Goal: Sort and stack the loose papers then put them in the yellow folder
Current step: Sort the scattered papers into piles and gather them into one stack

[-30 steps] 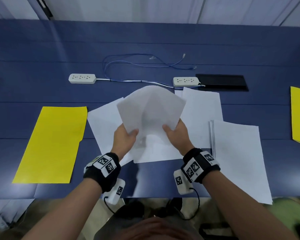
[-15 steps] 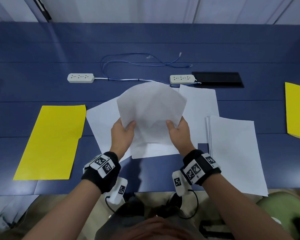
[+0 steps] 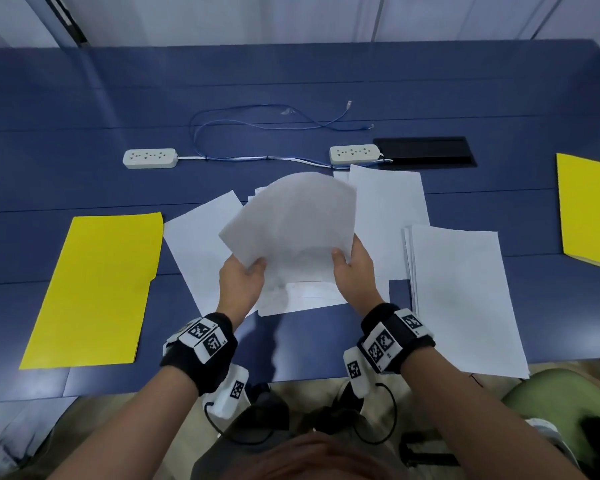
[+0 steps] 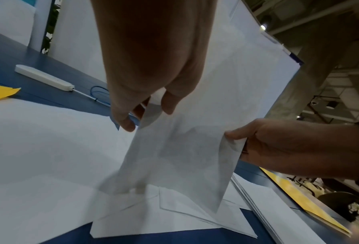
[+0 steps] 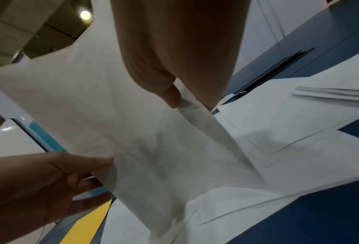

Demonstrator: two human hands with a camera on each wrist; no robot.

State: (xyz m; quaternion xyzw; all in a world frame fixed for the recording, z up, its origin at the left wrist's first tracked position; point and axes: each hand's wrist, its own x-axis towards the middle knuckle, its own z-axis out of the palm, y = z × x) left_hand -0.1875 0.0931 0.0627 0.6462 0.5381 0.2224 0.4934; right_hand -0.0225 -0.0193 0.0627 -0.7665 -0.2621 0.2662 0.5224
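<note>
Both hands hold a small bundle of white sheets (image 3: 291, 223) upright above the blue table (image 3: 291, 81), its lower edge near the loose papers (image 3: 201, 251) lying beneath. My left hand (image 3: 243, 275) pinches the bundle's left edge (image 4: 145, 118), thumb in front. My right hand (image 3: 352, 268) pinches the right edge (image 5: 185, 102). A neat stack of white paper (image 3: 465, 292) lies to the right, and another sheet (image 3: 388, 209) behind it. The closed yellow folder (image 3: 94, 289) lies flat at the left.
A second yellow folder (image 3: 589, 209) lies at the right edge. Two white power strips (image 3: 149, 158) (image 3: 353, 154), a blue cable (image 3: 257, 116) and a black table hatch (image 3: 425, 150) sit behind the papers. The table's front edge runs just under my wrists.
The held bundle has stayed upright between both hands and shifted slightly; its top now bows into a rounder curve. Both hands have moved a little farther from me.
</note>
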